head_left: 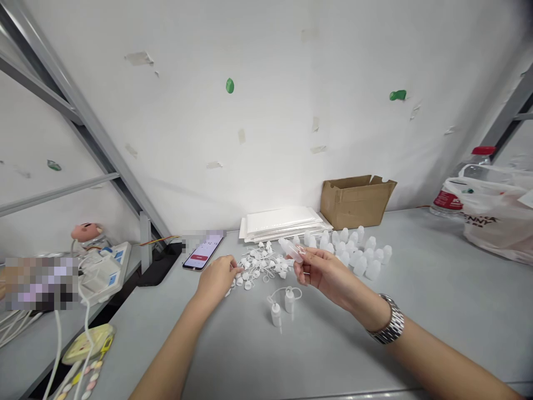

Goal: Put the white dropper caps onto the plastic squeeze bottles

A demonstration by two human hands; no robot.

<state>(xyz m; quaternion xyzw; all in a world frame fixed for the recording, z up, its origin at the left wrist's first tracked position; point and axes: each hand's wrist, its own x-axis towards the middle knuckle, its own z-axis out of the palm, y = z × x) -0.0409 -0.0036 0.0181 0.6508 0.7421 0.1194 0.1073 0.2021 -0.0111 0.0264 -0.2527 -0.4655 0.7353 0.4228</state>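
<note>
My right hand [314, 269], wearing a metal watch, is closed around a small translucent plastic bottle [290, 250], tilted with its neck to the upper left. My left hand [216, 278] is at the left edge of a pile of white caps with looped straps [262, 264]. Its fingers are bent together, and what lies between them is hidden. Two small bottles with caps on, a left one [276, 315] and a right one [289, 301], stand upright in front of the pile. Behind my right hand, several translucent bottles [360, 261] stand in a group.
A phone [204, 250] lies left of the cap pile. White flat packs [283, 222] are stacked by the wall, beside an open cardboard box [358, 203]. At the right are a plastic bag [499, 211] and a red-capped bottle [447, 200]. A power strip [110, 272] and cables sit left.
</note>
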